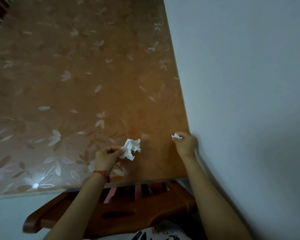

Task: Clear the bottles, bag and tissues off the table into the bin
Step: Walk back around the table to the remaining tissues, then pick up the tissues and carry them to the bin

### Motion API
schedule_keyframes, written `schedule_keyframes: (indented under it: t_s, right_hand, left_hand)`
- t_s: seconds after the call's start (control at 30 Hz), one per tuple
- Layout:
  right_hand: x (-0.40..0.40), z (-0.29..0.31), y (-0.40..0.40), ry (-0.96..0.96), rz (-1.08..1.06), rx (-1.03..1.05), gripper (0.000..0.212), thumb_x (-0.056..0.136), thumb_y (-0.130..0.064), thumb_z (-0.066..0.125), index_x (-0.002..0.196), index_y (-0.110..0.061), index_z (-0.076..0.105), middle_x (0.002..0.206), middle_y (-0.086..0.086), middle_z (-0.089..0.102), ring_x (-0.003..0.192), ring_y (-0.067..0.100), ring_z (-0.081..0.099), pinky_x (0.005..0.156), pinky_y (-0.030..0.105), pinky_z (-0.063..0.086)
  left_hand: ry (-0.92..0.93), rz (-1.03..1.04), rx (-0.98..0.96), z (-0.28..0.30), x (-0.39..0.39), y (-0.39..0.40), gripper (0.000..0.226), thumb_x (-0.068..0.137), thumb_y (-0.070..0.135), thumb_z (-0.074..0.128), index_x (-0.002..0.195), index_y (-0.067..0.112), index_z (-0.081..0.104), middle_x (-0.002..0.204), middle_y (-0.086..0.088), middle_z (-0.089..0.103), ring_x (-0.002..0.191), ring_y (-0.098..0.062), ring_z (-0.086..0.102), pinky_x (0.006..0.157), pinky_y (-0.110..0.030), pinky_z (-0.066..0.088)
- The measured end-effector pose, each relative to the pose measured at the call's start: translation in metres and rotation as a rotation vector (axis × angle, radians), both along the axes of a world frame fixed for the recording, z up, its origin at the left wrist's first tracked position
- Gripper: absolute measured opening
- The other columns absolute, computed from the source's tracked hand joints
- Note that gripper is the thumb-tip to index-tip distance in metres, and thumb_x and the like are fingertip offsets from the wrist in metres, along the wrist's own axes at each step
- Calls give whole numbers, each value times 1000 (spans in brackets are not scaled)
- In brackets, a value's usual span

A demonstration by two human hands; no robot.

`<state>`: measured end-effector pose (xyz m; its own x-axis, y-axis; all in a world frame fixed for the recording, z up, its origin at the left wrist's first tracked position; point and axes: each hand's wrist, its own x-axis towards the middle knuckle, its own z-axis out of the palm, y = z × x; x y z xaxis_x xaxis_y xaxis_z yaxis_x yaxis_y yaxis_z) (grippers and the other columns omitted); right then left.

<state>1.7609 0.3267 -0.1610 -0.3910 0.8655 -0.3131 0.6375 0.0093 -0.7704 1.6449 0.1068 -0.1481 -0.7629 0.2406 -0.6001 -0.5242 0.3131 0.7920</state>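
My left hand [106,157] pinches a crumpled white tissue [131,148] just above the near part of the table [80,80], which has a brown cover with a pale flower pattern. My right hand [185,143] grips a smaller white tissue scrap [176,136] at the table's right edge; only a bit of it sticks out of the fist. No bottles, bag or bin are in view.
A wooden chair [121,210] stands tucked under the table's near edge, right in front of me. A pale wall [249,84] runs along the table's right side. A red string bracelet [103,174] circles my left wrist.
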Motion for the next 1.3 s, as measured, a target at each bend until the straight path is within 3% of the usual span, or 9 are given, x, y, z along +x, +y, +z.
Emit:
schedule_keyframes:
  t_s: [0.23,0.3,0.43,0.5,0.63,0.97,1.17,1.3]
  right_hand:
    - [-22,15,-24,114,-51,-234,30,78,-9,71,108,-5,66,108,10,68,95,23,63,82,33,54]
    - [-30,23,-33,169,-44,-313,32,76,-7,72,108,-6,66,102,6,68,94,20,64,78,29,55]
    - [-44,43,-55,303,-2,-463,20,73,-1,73,87,-14,71,88,2,67,79,12,66,67,20,55]
    - [-50,52,-67,336,41,-509,19,73,0,73,87,-13,70,84,2,67,74,12,66,68,21,55]
    - [-57,65,-89,349,165,-518,26,76,-1,70,101,-5,67,76,2,68,70,12,64,72,23,54]
    - [-70,87,-157,325,362,-434,24,75,-5,71,99,-10,69,85,3,70,76,11,66,62,13,50]
    - [-92,100,-230,328,418,-433,20,74,-4,72,91,-15,70,86,1,71,78,14,67,76,25,54]
    - [-111,106,-292,331,499,-416,25,75,-2,71,98,-8,69,88,7,71,72,11,66,64,16,52]
  left_hand:
    - [30,119,20,18,-3,-21,12,76,-1,66,70,8,65,71,-10,66,61,-15,64,49,-20,55]
    - [56,155,33,23,-2,-29,13,76,-1,67,68,9,66,70,-9,65,57,-12,64,48,-18,53]
    - [75,221,32,30,-1,-49,10,76,4,69,70,12,67,77,-10,68,72,-22,64,62,-29,55]
    - [92,268,39,33,0,-59,11,76,5,69,69,13,67,74,-9,68,70,-21,64,59,-27,56]
    - [123,385,62,42,2,-80,17,76,4,69,64,15,66,65,-1,67,63,-12,65,51,-16,53]
    - [208,540,211,69,-10,-157,14,76,1,68,69,13,67,75,-6,68,71,-17,67,56,-18,55]
    - [286,603,211,79,-19,-240,13,74,2,70,69,14,69,72,-6,70,70,-19,69,61,-23,58]
    - [302,692,185,81,-23,-300,6,74,2,71,72,8,69,64,-4,69,59,-11,68,55,-17,54]
